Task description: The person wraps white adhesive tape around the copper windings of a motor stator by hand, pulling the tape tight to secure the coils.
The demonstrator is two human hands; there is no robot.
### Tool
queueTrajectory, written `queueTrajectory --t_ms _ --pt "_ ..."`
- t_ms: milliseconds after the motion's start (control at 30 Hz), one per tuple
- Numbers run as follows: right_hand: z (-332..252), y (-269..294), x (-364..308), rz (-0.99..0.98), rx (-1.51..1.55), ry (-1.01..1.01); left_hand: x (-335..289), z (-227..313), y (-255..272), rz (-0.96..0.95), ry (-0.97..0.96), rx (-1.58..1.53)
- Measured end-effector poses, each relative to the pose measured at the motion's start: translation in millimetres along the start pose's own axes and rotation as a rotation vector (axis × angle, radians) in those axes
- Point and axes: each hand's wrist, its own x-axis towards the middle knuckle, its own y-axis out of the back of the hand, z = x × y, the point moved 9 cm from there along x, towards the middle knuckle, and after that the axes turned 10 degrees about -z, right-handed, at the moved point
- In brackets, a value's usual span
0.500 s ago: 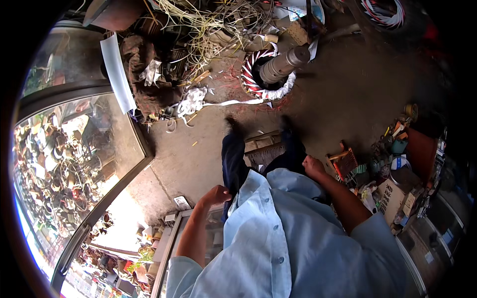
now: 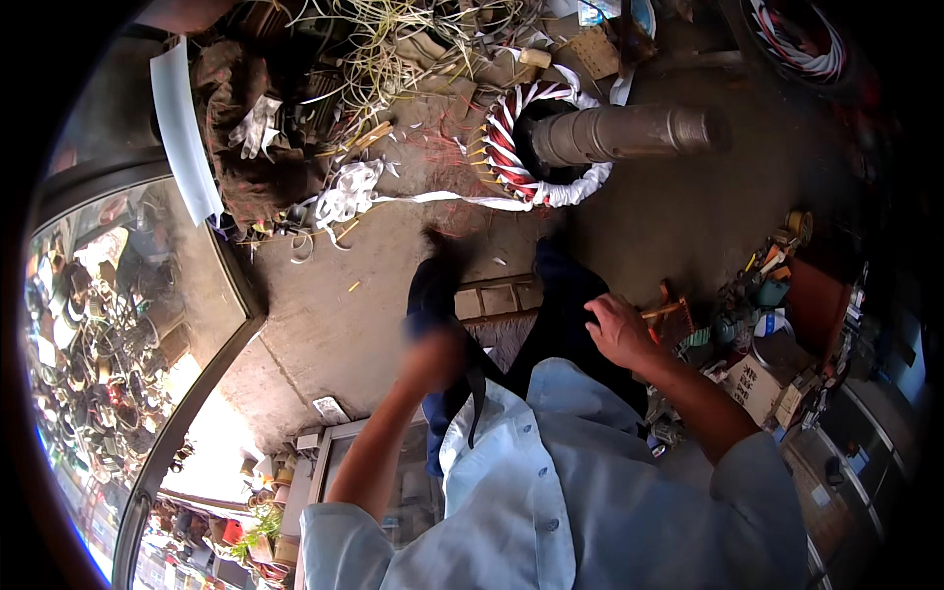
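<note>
My left hand (image 2: 434,360) is over my left thigh, smeared by motion, so its fingers cannot be read. A thin dark strap (image 2: 477,403) hangs beside it against my shirt. Above my right thigh, my right hand (image 2: 621,332) is raised with loosely bent fingers apart and nothing visible in them. Beyond my feet, a ring wrapped in red and white strips (image 2: 502,147) surrounds the base of a thick metal post (image 2: 619,135). From the ring a white strip (image 2: 447,200) runs left to a crumpled white bundle (image 2: 349,192) on the floor.
A slatted wooden piece (image 2: 497,298) lies between my legs. Tangled pale strips (image 2: 413,59) and dark cloth (image 2: 231,167) are at the far left. A glass door (image 2: 187,393) stands left; a small wooden chair (image 2: 671,320), a carton (image 2: 755,383) and clutter are right.
My right hand has lifted from beside my thigh and its curled fingers have loosened. My left hand has moved forward and blurred. The whole view has shifted, with the post leaning further right in it.
</note>
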Motion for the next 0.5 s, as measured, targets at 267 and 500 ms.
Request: queueTrajectory --t_ms 267,500 --pt "-19 91 130 0.550 -0.313 0.473 187 47 86 0.789 -0.170 -0.073" --pt "7 52 143 0.795 -0.469 0.645 239 37 58 0.865 -0.547 -0.098"
